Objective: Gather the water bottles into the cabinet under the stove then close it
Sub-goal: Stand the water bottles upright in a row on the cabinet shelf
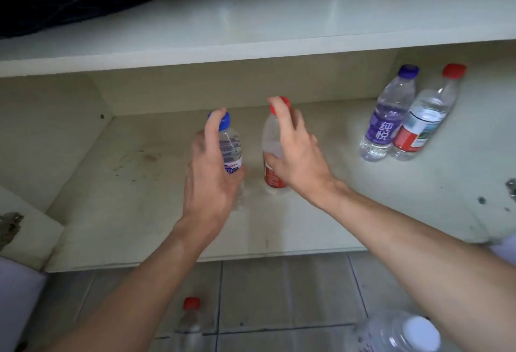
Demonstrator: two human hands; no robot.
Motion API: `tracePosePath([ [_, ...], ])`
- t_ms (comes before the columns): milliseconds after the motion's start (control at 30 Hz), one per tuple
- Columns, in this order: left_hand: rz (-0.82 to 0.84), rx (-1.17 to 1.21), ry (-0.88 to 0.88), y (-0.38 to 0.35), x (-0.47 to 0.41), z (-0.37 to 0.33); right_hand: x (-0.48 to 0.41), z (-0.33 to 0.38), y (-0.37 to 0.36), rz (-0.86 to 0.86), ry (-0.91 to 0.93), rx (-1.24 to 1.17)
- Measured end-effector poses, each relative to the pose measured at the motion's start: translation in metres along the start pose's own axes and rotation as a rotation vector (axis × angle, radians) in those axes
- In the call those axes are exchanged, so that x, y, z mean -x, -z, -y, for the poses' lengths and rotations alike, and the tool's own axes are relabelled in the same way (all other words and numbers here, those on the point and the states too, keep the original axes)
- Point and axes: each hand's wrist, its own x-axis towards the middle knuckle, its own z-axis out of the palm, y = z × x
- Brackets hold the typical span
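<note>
The open cabinet (83,212) is wide, its bottom board mostly bare to the left of the grips. The upper shelf (251,44) overhangs, so anything going in has to pass low under that edge.

The tiled floor (279,290) lies behind the grips, toward the person. Two bottles wait there. A white-capped bottle (402,332) is under the right forearm and a small red-capped floor bottle (190,321) is under the left. Each is nearer its own side's arm, so pulling straight back looks like the natural reach.

Well to the right of the right grip (298,161), a purple-label bottle (384,122) and a red-label bottle (421,125) stand touching.

The left grip (209,173) rests on a blue-capped bottle (231,145). The right grip rests on a red-capped bottle (272,139). Both bottles stand upright on the cabinet board, close together but apart, long axis running up along the forefingers to the caps.

Both grips look slack: fingers straight and fanned, thumbs only laid against the bottles, nothing wrapped.
</note>
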Motion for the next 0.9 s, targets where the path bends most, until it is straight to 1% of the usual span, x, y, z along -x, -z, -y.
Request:
tracePosePath([
  [67,0.016,0.047,-0.012,-0.021,0.003,-0.016,0.010,-0.014,0.016,-0.028,-0.022,0.023],
  [200,0.055,0.049,-0.052,-0.053,0.008,-0.040,0.028,-0.042,0.043,-0.081,-0.052,0.053],
  [433,0.094,0.093,-0.038,-0.092,0.003,-0.061,0.041,-0.085,0.073,-0.153,-0.116,0.055],
  [600,0.126,0.109,-0.036,-0.110,-0.015,-0.067,0.034,-0.095,0.078,-0.157,-0.133,0.047],
  [900,0.149,0.129,-0.088,-0.139,-0.056,-0.060,-0.002,-0.112,0.072,-0.185,-0.133,0.061],
])
